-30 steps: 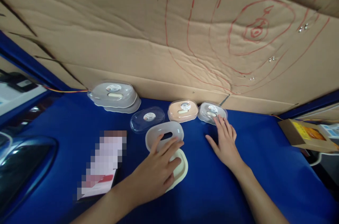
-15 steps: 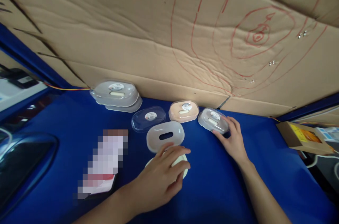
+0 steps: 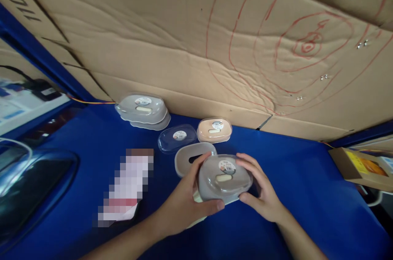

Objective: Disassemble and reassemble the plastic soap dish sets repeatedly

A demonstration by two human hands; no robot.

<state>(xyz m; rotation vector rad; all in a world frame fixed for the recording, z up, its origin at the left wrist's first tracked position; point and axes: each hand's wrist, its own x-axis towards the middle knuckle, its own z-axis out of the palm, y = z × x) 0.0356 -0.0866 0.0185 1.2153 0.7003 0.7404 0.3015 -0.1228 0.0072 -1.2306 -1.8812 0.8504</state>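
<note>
A grey oval box [image 3: 211,184] with a clear lid, a round label and a pale handle is between my hands. My left hand [image 3: 187,202] grips its left side, thumb along the front. My right hand [image 3: 264,190] holds its right end with thumb and fingers. Just behind it lies a grey oval piece with a slot [image 3: 182,159], partly covered by the box. A pale green piece [image 3: 196,222] shows beneath the box and my left hand. Farther back are a clear lid [image 3: 172,141] with a label and a peach box [image 3: 204,131] with a clear lid.
Stacked grey boxes [image 3: 156,116] stand at the back left by the cardboard wall [image 3: 153,47]. A phone-like item [image 3: 132,182], blurred out, lies left of my left hand. A dark device with a cable [image 3: 27,194] is at far left, and a cardboard box [image 3: 345,163] at far right.
The grey box has moved from the back right toward me and left, in my right hand. My left hand has left the pale green piece and taken hold of the box. The view has shifted slightly.
</note>
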